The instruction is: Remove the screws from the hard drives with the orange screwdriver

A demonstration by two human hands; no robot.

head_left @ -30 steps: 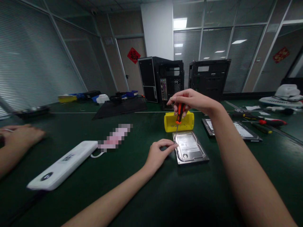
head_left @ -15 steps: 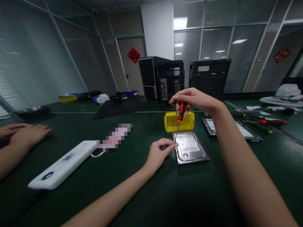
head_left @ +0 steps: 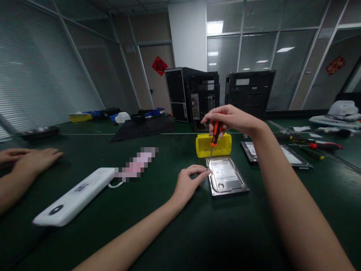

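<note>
A silver hard drive (head_left: 225, 175) lies flat on the dark green table. My right hand (head_left: 224, 118) grips the orange and black handle of a screwdriver (head_left: 216, 132) from above. The shaft slants down to the drive's left edge. There my left hand (head_left: 193, 180) has thumb and forefinger pinched together by the screwdriver's tip; whatever they hold is too small to make out. Just behind the drive stands a yellow bin (head_left: 201, 146) with small bits inside.
More drives (head_left: 293, 156) and several tools (head_left: 327, 145) lie to the right. A white power bank (head_left: 79, 194) is at the left, near another person's hands (head_left: 36, 160). Computer cases (head_left: 176, 94) stand at the back.
The screwdriver's lower end has shifted very slightly left. Both of my hands are almost where they were.
</note>
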